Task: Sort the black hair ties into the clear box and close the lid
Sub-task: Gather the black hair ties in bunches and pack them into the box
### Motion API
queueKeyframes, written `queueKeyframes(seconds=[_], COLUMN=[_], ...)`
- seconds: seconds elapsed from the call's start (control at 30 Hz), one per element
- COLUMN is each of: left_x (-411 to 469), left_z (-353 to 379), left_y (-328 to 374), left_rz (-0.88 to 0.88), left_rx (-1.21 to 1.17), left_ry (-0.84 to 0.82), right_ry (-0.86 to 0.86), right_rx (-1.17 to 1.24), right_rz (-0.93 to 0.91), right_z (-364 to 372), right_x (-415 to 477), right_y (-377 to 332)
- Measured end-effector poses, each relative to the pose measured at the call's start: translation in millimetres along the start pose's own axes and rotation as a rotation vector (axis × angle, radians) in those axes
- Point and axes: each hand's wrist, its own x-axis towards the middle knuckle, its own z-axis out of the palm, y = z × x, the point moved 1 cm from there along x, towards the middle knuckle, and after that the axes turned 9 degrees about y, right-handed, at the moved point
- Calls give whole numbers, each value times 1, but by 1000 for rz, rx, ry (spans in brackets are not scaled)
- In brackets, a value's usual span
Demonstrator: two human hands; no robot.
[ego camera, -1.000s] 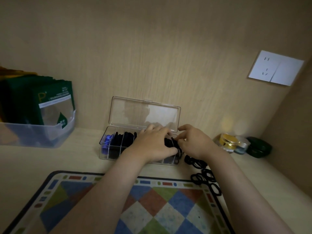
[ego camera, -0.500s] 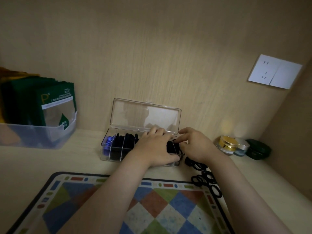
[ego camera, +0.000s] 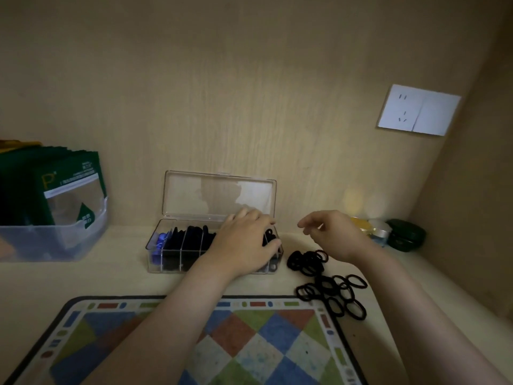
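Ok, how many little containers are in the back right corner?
3: a gold-lidded jar partly behind the right hand, a silver-lidded jar beside it, and a dark green case nearest the side wall. Others may be hidden.

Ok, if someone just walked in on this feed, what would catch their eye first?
Probably the clear box at the back of the desk, lid up, with the left hand pressing into its right end. Next, the loose black hair ties heaped just right of it, below the empty right hand. The checkered mat fills the foreground.

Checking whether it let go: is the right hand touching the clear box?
Apart. The head view shows bare wall and desk between the right hand and the clear box.
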Motion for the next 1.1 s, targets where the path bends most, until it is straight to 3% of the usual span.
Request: queueKeyframes(seconds=[0.2, 0.33, 0.5, 0.63, 0.83, 1.0, 1.1], left_x=[6, 23, 33, 34, 35, 41, 42], left_z=[8, 25, 45, 49, 45, 37, 34], left_y=[33, 46, 54, 52, 50, 48, 47], left_rz=[111, 141, 94, 89, 58, -11, -60], left_rx=[-23, 119, 194, 184, 72, -46, -73], left_ry=[14, -118, -339, -274, -207, -87, -104], right_ry=[-13, -129, -119, -129, -56, 11, -41], right_rx=[-183, -152, -39, -82, 37, 260, 394], right_rz=[47, 79, 116, 71, 109, 110, 113], right_z=[5, 14, 15, 22, 23, 13, 3], right_x=[-11, -15, -16, -9, -3, 4, 6], right_y=[46, 54, 57, 69, 72, 66, 64])
